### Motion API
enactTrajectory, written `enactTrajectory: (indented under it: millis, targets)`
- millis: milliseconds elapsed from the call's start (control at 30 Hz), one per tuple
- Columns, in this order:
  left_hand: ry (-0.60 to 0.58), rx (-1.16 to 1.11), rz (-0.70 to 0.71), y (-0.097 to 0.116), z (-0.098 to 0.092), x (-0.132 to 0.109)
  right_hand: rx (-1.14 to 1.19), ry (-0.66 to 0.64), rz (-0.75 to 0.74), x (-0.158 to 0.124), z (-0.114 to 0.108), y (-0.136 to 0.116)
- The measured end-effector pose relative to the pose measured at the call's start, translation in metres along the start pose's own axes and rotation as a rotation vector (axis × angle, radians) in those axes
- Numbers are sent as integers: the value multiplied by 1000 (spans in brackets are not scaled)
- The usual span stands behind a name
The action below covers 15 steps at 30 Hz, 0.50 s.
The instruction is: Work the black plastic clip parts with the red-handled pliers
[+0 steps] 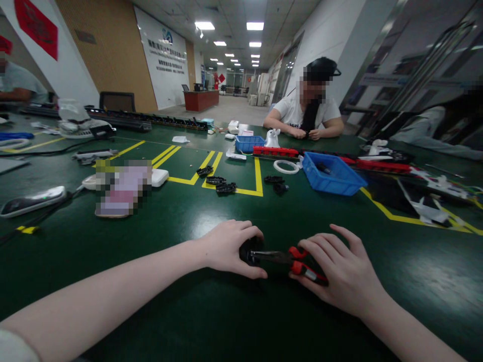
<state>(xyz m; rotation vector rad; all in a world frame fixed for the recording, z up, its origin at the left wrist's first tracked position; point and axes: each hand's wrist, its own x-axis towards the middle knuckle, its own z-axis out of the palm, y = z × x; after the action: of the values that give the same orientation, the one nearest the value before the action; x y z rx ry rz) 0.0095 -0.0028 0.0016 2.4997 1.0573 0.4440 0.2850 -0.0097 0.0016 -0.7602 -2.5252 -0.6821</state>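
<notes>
My left hand is closed around a small black part, mostly hidden by the fingers. In my right hand is a pair of long-nose pliers with red and black handles. Their jaws point left and touch the black part; I cannot tell whether they grip it. Beyond my hands, several black plastic pieces lie on the dark green table, near two more dark pieces to the right.
A blue bin with dark items stands at the right, a smaller blue bin behind. A phone lies left of centre. A white ring rests near the larger bin. Across the table sits a person in a cap.
</notes>
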Motion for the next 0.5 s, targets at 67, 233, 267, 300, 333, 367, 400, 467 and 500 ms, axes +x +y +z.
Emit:
enactTrajectory:
  millis: [67,233,267,300,333,367,400,467,500]
  targets:
    - [1,7,8,0,0,0,16,9,-6,0,0,1]
    - [6,23,19,0,1,0,80,9,9,-2,2,3]
    - [4,26,20,-1,2,0,93,5,11,-3,3,4]
    - [1,27,23,-1,2,1,105,2,12,-3,3,4]
    - [-3,24,26,-1,2,1,116,-3,13,-3,3,4]
    - [-4,19,28,-1,2,1,126,-7,13,-3,4,5]
    - [-5,12,29,-1,2,1,135,-8,12,-2,4,5]
    - [-4,0,26,-1,1,1,151,-10,10,-2,3,5]
    - [-4,-1,24,-1,1,1,160,-13,11,-2,3,5]
